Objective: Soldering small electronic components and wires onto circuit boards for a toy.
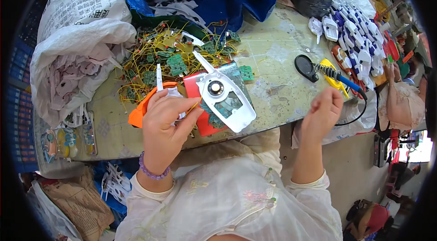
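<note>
Left hand (166,116): thumb and forefinger pinched together, seemingly gripping white shell (228,84), centre frame | right hand (321,111): fingers curled, right of centre, contents can't be told | done: black-ringed disc (215,88) sits in shell | left, apparently: shell window gapes; circuit boards (176,65) heaped loose, upper left of centre

From here, I see the worktable (273,84) brightly lit, white glare (424,148) far to its right, its front edge bowed by fisheye distortion.
</note>
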Available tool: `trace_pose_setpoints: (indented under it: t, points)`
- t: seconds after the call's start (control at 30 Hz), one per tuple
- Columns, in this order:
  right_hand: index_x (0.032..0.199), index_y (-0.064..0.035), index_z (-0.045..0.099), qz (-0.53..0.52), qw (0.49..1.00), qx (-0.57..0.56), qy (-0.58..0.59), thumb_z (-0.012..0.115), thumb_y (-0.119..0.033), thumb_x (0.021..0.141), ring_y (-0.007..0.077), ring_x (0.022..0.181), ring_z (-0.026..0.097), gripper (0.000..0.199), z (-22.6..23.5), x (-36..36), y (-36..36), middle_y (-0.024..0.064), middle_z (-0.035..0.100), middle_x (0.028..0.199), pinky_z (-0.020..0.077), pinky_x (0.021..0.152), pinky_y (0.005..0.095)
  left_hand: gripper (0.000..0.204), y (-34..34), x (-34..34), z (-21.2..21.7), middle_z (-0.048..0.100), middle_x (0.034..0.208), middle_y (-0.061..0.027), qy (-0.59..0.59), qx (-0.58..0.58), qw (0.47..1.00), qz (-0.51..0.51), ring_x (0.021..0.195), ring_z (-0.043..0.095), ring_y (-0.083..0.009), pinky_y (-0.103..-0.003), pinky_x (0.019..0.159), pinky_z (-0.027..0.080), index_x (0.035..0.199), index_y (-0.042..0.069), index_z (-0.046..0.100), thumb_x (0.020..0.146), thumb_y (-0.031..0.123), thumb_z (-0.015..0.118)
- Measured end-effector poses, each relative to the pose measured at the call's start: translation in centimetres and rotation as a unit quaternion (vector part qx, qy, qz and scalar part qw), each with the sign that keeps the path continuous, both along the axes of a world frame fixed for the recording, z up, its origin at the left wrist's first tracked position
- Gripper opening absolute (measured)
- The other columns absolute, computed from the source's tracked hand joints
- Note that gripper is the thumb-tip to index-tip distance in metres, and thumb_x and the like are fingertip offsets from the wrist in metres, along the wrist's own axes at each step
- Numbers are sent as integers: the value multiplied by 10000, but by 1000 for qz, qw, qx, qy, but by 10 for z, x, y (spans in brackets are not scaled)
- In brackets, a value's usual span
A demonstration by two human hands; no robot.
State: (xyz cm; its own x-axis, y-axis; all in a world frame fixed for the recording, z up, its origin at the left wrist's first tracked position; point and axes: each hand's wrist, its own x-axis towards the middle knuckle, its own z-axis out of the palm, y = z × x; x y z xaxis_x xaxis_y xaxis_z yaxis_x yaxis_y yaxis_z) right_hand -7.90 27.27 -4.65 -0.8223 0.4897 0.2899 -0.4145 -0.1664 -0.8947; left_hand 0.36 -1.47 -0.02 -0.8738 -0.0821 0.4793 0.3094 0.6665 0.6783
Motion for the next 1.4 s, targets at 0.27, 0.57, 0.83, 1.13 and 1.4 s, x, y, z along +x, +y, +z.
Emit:
trace_pose_setpoints:
  t: [0.27,0.57,0.83,1.13,1.4]
  points:
    - [1166,-15,453,-160,984,66,-27,659,-79,875,7,564,394,362,-10,-30,79,-10,527,785,303,459,176,162,13,-6,0,650,774,-36,-47,77,996,-12,749,605,-197,-393,902,415,887,66,714,728,38,714]
    - [973,25,643,-165,930,321,-73,637,-240,910,99,773,558,272,10,-50,84,42,624,841,445,701,243,77,21,-13,1,632,754,-24,21,-87,996,28,740,595,-191,-404,909,415,769,71,670,710,28,698]
    - [977,10,653,-247,904,347,-43,631,-230,913,108,786,556,250,27,-28,122,50,630,894,448,727,239,74,21,-21,-5,648,808,14,36,-130,989,53,792,612,-184,-432,948,376,738,97,628,710,66,689]
    - [835,-23,477,-47,973,103,202,523,-191,896,117,539,360,185,44,37,50,68,459,700,245,469,238,75,20,-24,-3,695,870,11,7,-138,989,47,876,646,-179,-509,1011,313,732,105,624,716,67,687]
    - [842,-38,484,82,958,122,247,554,-261,913,144,510,403,244,40,33,-6,57,471,621,313,476,271,69,22,-27,3,697,851,20,2,-171,985,25,958,639,-184,-533,1028,297,760,115,647,720,91,698]
